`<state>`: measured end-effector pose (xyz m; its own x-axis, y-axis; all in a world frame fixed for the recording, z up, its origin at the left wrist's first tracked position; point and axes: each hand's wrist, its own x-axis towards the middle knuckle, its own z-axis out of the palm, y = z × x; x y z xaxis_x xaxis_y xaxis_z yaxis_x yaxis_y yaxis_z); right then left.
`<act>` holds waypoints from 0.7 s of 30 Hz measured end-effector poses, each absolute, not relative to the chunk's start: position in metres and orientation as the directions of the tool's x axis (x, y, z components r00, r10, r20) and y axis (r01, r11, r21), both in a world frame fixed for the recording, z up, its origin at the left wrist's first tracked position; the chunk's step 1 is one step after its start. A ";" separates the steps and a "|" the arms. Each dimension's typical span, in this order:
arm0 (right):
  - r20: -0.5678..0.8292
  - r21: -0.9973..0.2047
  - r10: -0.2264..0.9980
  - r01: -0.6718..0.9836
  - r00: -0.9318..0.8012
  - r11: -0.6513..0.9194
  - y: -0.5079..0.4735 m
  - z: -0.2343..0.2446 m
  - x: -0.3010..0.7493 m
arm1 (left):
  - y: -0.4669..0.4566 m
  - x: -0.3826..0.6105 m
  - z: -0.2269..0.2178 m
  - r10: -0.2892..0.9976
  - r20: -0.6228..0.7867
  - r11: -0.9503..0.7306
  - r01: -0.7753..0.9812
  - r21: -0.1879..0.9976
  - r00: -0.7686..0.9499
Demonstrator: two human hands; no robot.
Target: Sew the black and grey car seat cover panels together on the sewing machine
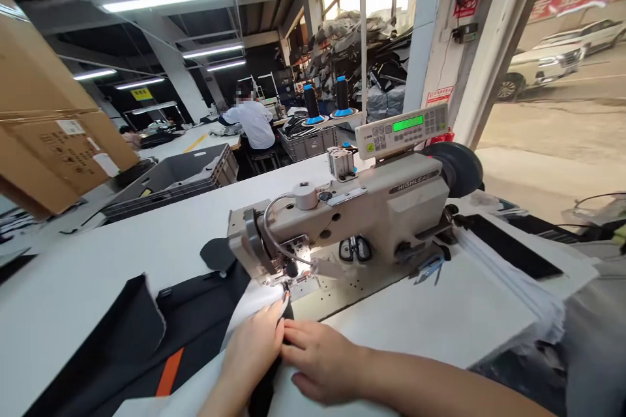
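Two bare hands are filling the bottom of my feed, right in front of a HIGHLEAD sewing machine. The left hand is lying on a white fabric strip, with its fingertips reaching just short of the presser foot. The right hand is pressing down just beside it, fingers curled and closed together. I cannot tell whether either hand is actually gripping. A black fabric panel with an orange stripe is lying on the white table, running up to the presser foot.
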<state>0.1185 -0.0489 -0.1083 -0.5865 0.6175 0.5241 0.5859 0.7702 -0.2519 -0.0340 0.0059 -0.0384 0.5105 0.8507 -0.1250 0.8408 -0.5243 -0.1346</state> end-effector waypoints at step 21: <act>0.663 -0.037 0.563 0.730 -0.493 0.683 -0.087 -0.146 0.127 | -0.095 -0.227 -0.051 0.819 0.020 -0.573 0.819 -0.042 0.574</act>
<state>0.1273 -0.0867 -0.1455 -0.4935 0.5633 0.6627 0.7297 0.6828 -0.0370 -0.2271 -0.0955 -0.0507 0.5739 0.8187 0.0200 0.8186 -0.5728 -0.0416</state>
